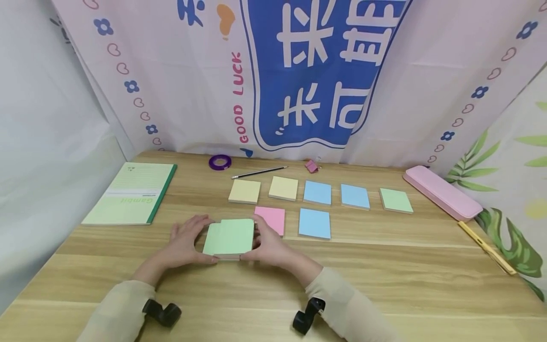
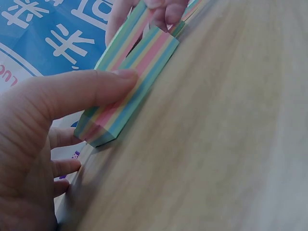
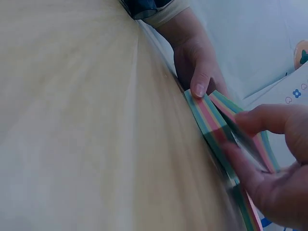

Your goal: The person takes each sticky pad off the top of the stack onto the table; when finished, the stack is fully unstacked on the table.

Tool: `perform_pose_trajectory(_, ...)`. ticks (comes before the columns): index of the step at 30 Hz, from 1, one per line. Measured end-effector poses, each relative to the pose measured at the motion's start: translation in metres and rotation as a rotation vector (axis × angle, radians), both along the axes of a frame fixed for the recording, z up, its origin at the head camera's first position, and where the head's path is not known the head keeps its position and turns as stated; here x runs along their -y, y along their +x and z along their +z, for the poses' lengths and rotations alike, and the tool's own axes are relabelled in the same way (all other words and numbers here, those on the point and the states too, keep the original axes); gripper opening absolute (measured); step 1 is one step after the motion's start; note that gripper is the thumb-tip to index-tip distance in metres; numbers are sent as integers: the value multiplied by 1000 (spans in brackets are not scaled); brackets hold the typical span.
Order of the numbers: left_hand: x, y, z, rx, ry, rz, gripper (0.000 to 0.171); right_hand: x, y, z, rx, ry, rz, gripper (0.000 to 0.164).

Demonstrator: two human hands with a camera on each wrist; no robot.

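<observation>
Between my two hands is a thick stack of sticky notes (image 1: 231, 236), green on top, with green, blue, yellow and pink layers along its sides. It is split into two parts with a wedge-shaped gap between them. My left hand (image 1: 185, 242) holds the stack's left end, the thumb pressed on its near side. My right hand (image 1: 273, 246) grips the right end, with a finger at the gap in the right wrist view. Just behind the right hand lies a pink sticky note pad (image 1: 273, 219), partly covered by it.
Behind are yellow pads (image 1: 244, 191), blue pads (image 1: 314, 223) and a green pad (image 1: 396, 200). Purple tape (image 1: 220, 162), a pencil (image 1: 259, 172) and a pink clip (image 1: 311, 166) lie farther back. A notebook (image 1: 128, 194) is left; a pink case (image 1: 442, 192) and yellow pen (image 1: 486, 247) are right.
</observation>
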State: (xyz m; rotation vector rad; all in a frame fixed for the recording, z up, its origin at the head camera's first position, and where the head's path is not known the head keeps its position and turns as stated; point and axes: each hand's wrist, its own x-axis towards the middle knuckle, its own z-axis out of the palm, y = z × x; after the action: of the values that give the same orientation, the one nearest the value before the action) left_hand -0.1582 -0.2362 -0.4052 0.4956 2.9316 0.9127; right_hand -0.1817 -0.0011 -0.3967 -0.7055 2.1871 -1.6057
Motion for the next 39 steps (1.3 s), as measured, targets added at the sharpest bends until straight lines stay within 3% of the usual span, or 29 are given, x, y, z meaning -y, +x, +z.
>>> perform_pose_trajectory(6, 0, 0, 1, -4, -4, 4, 92, -20, 3, 11, 246, -256, 11, 88)
perform_pose_trajectory(10, 1, 1, 1, -3, -3, -2, 91, -46, 3, 20, 336, -364, 39, 87)
perform_pose_trajectory(15, 1, 1, 1, 5, 9, -4, 91, -91, -3, 28, 330, -424, 65, 89)
perform_pose_trajectory(24, 0, 0, -1, 7, 9, 0, 92, -182, -16, 33, 247, -389, 44, 91)
perform_pose_trajectory(32, -1, 0, 0, 0, 7, -7, 93, -251, -24, 18, 258, -460, 37, 85)
perform_pose_trajectory(39, -1, 0, -1, -14, -2, -7, 93, -281, -28, -2, 295, -436, -43, 88)
